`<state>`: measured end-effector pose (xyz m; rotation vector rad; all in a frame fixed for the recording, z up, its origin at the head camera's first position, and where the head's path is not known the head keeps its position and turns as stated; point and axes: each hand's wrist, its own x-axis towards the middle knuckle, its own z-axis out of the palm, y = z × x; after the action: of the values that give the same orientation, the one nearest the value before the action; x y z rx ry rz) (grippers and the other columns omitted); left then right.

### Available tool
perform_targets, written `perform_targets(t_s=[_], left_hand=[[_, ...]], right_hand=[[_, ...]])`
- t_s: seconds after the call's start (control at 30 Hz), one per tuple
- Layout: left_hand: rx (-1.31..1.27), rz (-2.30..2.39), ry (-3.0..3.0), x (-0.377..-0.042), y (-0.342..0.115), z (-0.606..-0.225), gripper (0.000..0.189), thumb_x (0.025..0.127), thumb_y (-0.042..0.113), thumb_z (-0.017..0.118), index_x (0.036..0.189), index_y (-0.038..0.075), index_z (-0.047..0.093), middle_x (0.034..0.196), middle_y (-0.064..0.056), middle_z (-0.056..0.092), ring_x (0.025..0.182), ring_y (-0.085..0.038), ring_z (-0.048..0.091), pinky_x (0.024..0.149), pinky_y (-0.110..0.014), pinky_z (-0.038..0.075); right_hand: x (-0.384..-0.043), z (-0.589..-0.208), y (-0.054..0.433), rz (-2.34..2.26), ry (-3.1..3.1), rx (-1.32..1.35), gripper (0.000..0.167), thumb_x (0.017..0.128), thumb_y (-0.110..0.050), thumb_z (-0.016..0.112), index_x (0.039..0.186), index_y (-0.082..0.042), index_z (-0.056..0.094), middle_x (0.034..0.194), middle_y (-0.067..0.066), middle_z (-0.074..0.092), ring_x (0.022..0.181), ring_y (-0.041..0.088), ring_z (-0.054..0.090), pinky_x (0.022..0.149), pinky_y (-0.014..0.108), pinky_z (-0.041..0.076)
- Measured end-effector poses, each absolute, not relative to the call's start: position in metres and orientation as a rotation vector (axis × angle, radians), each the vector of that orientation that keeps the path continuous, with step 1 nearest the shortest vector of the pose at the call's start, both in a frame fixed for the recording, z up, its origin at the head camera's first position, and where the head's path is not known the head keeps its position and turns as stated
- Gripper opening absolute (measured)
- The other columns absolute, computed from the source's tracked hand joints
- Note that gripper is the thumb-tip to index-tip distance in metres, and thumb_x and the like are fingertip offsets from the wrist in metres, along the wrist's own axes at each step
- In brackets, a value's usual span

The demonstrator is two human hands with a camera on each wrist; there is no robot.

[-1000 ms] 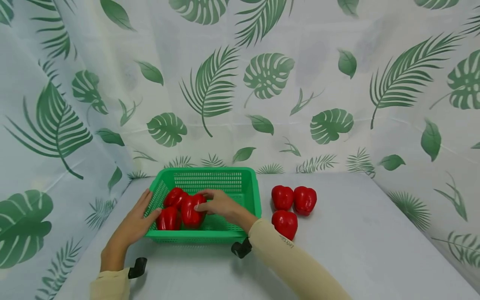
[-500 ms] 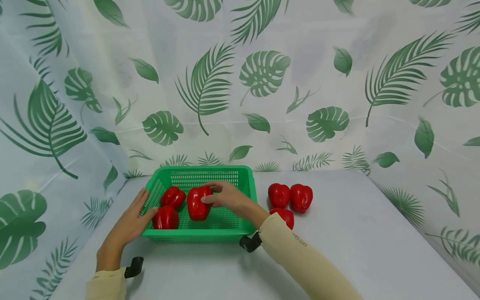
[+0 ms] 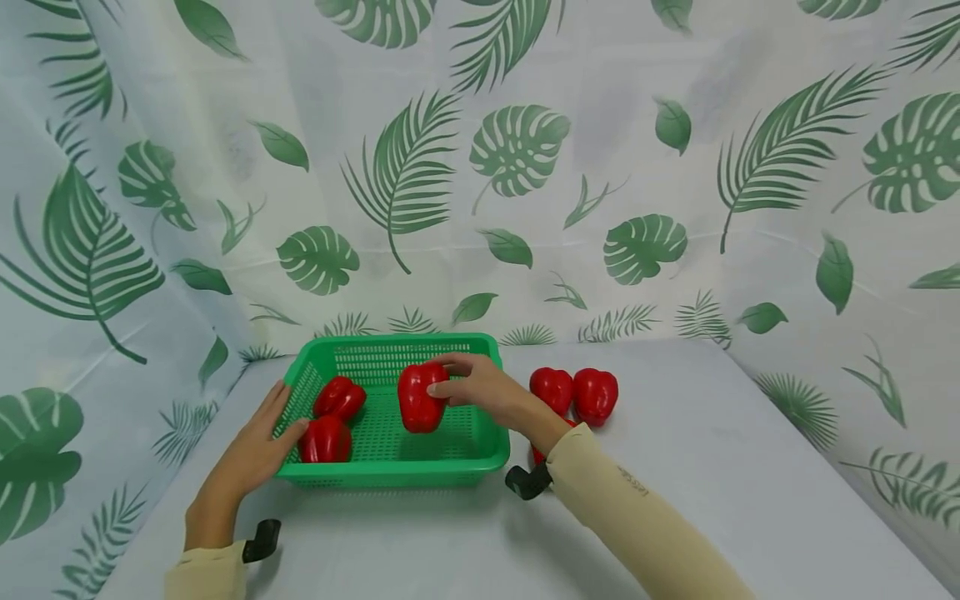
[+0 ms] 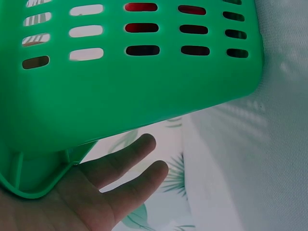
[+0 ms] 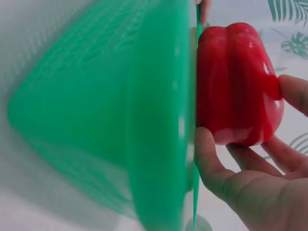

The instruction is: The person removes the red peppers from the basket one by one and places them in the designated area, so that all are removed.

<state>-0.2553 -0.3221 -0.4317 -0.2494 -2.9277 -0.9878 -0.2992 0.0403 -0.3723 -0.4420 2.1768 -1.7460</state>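
My right hand grips a red bell pepper above the right half of a green plastic basket. In the right wrist view the thumb and several fingers wrap round the lower end and side of this bell pepper. At the basket's left side, my left hand rests against the rim, its fingers extended. From the left wrist view, the left hand's fingers reach out straight beside the basket wall. Two more red bell peppers, one behind and one in front, lie in the basket's left end.
Right of the basket, two red bell peppers sit side by side on the white table. A third bell pepper is mostly hidden behind my right forearm. A leaf-patterned curtain hangs behind and along the sides.
My right hand has lifted one bell pepper off the others in the basket's left part and carried it rightward over the basket. The left hand stays at the rim; the view shifts slightly.
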Motion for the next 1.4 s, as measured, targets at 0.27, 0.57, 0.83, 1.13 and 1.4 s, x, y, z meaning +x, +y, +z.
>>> perform_targets(t_s=[0.27,0.57,0.83,1.13,1.4], left_hand=[[-0.273,-0.979,-2.928,-0.255,-0.323,-0.433,0.082,0.112,0.039,0.051,0.167,-0.009,0.014,0.173,-0.033,0.006,0.154,-0.062,0.014,0.114,-0.083,0.021],[-0.259,-0.980,-2.931,-0.254,-0.322,-0.432,0.083,0.112,0.042,0.050,0.167,-0.009,0.013,0.173,-0.034,0.006,0.153,-0.063,0.013,0.113,-0.083,0.021],[-0.252,-0.971,-2.937,-0.256,-0.322,-0.431,0.084,0.112,0.042,0.050,0.167,-0.009,0.012,0.173,-0.035,0.006,0.153,-0.063,0.013,0.113,-0.083,0.021],[-0.262,-0.981,-2.940,-0.256,-0.321,-0.432,0.083,0.112,0.040,0.050,0.167,-0.009,0.012,0.173,-0.035,0.004,0.153,-0.063,0.012,0.113,-0.083,0.020],[-0.262,-0.974,-2.944,-0.255,-0.322,-0.431,0.081,0.113,0.038,0.049,0.166,-0.010,0.012,0.173,-0.035,0.005,0.153,-0.063,0.012,0.112,-0.084,0.020]], right_hand=[[-0.296,-0.367,0.061,-1.715,2.227,-0.424,0.064,0.091,-0.016,0.084,0.150,-0.009,0.060,0.147,0.014,0.059,0.124,0.035,0.063,0.094,0.044,0.062],[-0.295,-0.365,0.081,-1.765,2.188,-0.413,0.063,0.095,-0.019,0.080,0.153,-0.010,0.059,0.146,0.013,0.060,0.126,0.034,0.062,0.099,0.048,0.059],[-0.293,-0.367,0.101,-1.764,2.207,-0.346,0.063,0.096,-0.024,0.080,0.154,-0.014,0.058,0.147,0.012,0.061,0.119,0.032,0.068,0.100,0.050,0.059],[-0.288,-0.365,0.122,-1.790,2.219,-0.333,0.064,0.097,-0.024,0.079,0.156,-0.012,0.056,0.150,0.015,0.059,0.123,0.034,0.067,0.097,0.046,0.060],[-0.283,-0.366,0.142,-1.842,2.211,-0.312,0.069,0.096,-0.018,0.079,0.159,-0.010,0.051,0.154,0.020,0.053,0.131,0.039,0.059,0.100,0.047,0.059]])
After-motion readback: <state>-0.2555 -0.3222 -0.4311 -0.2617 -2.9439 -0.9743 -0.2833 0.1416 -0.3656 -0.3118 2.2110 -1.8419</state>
